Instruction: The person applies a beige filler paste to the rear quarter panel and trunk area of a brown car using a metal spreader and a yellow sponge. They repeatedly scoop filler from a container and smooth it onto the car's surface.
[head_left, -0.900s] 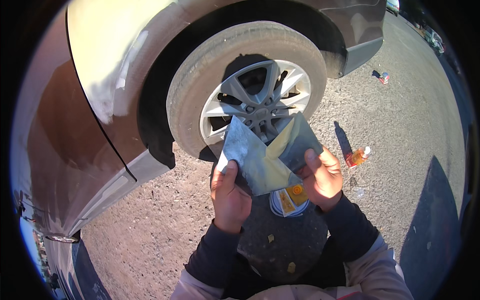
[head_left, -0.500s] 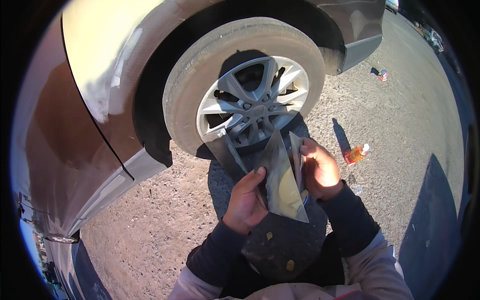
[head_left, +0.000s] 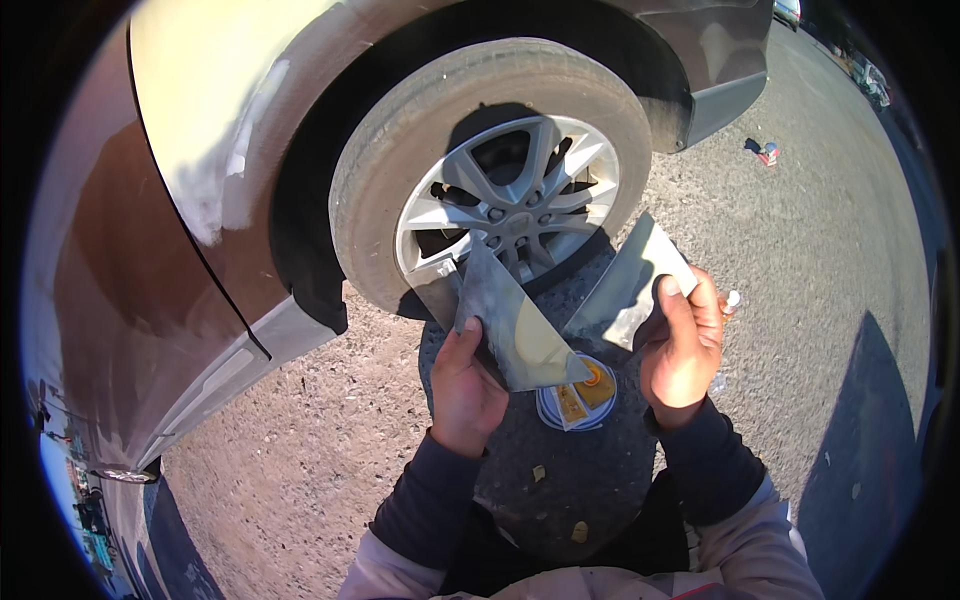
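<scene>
Far left: the car body (head_left: 150, 260), brownish panel with a bright sunlit patch on the fender, curves down toward a gravel ground (head_left: 330, 440). The dark wheel arch opens next to it.

Centre left: the tyre (head_left: 400, 170) stands upright on the gravel, dusty tread facing the viewer. Inside it, the silver alloy wheel (head_left: 510, 215) with split spokes; a shadow falls across its upper part.

Below the wheel: the left hand (head_left: 465, 385) is raised, fingers curled and thumb up, pinching the lower edge of a grey sheet piece (head_left: 500, 320). That piece is roughly triangular, held tilted, its top corner overlapping the lower rim of the wheel in view. It is dull grey with a lighter yellowish patch near its bottom.

Between the hands, lower down: a round tin (head_left: 578, 395) with a white, blue and orange top lies on the ground in the person's shadow, partly covered by the sheet piece.

Right of centre: a second grey sheet piece (head_left: 625, 285), apart from the first, is gripped at its right edge by the right hand (head_left: 685, 350), thumb on the near face and fingers wrapped behind. Something small and pale shows just past the fingertips; what it is cannot be told.

Far right: a small object (head_left: 767, 154) lies on the gravel, well apart, beyond the bumper (head_left: 720, 90).
</scene>
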